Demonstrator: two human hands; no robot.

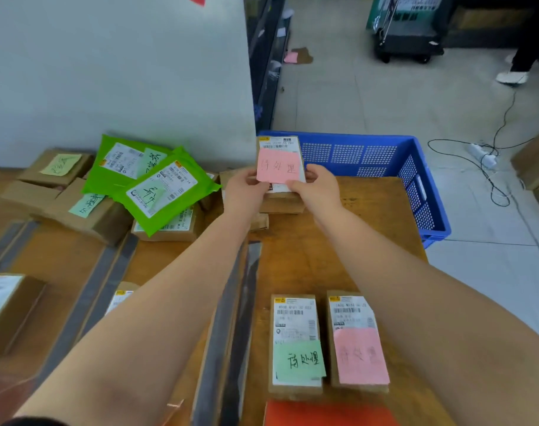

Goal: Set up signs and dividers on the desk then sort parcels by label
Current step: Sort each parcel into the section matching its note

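Both my hands hold a brown cardboard parcel [280, 142] with a white shipping label and a pink sticky note [277, 167], lifted at the far side of the wooden desk [369, 210]. My left hand [246, 192] grips its left edge, and my right hand [317, 187] grips its right edge. Near me lie two flat parcels, one with a green note [295, 342] and one with a pink note [358, 342]. Grey divider strips [231, 318] run across the desk. An orange sign [323, 413] shows at the bottom edge.
A pile of brown boxes [59, 192] and two green mailer bags [157, 189] sits at the far left by the white wall. A blue plastic crate [415, 179] stands off the desk's far right corner. Another box [10, 309] lies at left. Cables and a power strip [483, 153] lie on the floor.
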